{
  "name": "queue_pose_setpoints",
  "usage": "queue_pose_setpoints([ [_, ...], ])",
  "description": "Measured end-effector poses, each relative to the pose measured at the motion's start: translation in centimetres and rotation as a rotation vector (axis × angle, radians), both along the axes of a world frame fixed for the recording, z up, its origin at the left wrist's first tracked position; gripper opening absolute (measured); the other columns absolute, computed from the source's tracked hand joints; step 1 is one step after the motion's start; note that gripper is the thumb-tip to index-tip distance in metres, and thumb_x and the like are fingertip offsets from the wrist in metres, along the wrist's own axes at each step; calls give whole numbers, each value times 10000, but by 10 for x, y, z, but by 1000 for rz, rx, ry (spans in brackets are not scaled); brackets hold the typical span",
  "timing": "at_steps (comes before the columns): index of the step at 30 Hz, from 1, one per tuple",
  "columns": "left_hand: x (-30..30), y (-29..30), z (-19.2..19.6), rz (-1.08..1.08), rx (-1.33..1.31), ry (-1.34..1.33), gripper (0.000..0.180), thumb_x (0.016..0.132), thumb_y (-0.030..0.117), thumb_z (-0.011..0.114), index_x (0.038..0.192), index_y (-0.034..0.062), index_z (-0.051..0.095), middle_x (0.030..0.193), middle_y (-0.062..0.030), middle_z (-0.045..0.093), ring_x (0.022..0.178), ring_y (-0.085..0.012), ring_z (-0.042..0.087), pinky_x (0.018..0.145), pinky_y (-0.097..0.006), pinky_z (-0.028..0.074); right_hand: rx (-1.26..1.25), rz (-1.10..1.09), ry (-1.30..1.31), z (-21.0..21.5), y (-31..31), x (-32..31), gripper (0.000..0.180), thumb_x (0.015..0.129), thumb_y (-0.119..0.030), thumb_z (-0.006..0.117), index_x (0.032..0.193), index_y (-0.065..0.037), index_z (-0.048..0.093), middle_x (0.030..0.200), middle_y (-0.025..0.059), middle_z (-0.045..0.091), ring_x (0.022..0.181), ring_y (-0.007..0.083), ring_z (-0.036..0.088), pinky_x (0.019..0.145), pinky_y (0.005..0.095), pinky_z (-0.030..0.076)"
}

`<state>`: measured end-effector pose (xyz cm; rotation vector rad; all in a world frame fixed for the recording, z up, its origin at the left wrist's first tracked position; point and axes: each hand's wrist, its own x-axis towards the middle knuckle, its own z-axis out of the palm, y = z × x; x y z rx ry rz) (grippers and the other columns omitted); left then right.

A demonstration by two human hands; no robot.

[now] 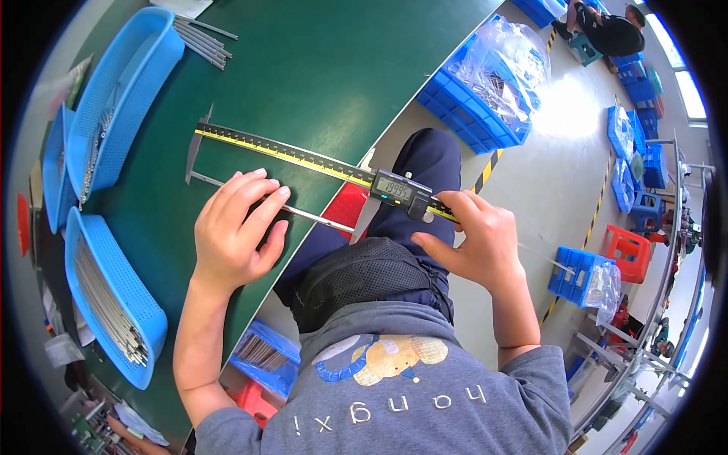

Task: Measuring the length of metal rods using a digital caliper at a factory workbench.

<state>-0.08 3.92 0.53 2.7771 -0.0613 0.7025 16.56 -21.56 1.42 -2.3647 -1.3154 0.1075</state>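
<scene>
A long digital caliper (292, 156) with a yellow-edged beam lies slantwise over the green table (318, 76) and its edge. Between its widely parted jaws runs a thin metal rod (312, 217), whose ends are at or close to the two jaws; actual contact is too fine to tell. My left hand (231, 231) has its fingers closed over the rod near the far-left jaw. At the caliper's other end, my right hand (487, 239) grips the beam just past the display housing, its thumb standing off below. A red patch (347, 205) shows under the rod.
On the table's left stand light-blue baskets (155, 322) holding metal rods and small parts. Several loose rods (203, 44) lie by the upper basket. Blue crates (470, 114) with plastic bags stand on the floor at right, near a red stool (628, 252). A person (607, 30) sits far off.
</scene>
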Motion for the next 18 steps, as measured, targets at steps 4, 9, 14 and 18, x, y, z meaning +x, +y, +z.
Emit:
queue_pose_setpoints([
  [4,1,-1,0,-1,-4,-10,354,633,49,684,986,51,670,987,-96,627,964,-300,626,839,-424,516,14,-12,0,-3,0,2,387,667,-306,806,913,-67,626,749,37,644,577,156,635,509,265,476],
  [9,0,-1,-2,-6,7,-1,349,664,1,670,1008,51,657,999,-110,631,983,-317,626,853,-436,521,47,-43,15,-6,-1,10,324,684,-263,801,879,-64,636,732,43,646,572,161,632,519,270,485],
  [14,4,-3,-1,-7,27,-15,282,683,-14,701,956,45,668,955,-99,638,944,-305,636,820,-417,535,36,-59,1,-6,-4,9,316,686,-258,802,871,-59,640,722,53,646,569,168,630,520,269,488],
  [18,2,-4,0,4,30,-16,254,686,-10,705,932,48,677,932,-95,639,924,-303,641,803,-407,539,100,-59,7,-12,-2,8,330,722,-369,755,864,-102,622,669,36,579,557,244,607,477,345,448],
])
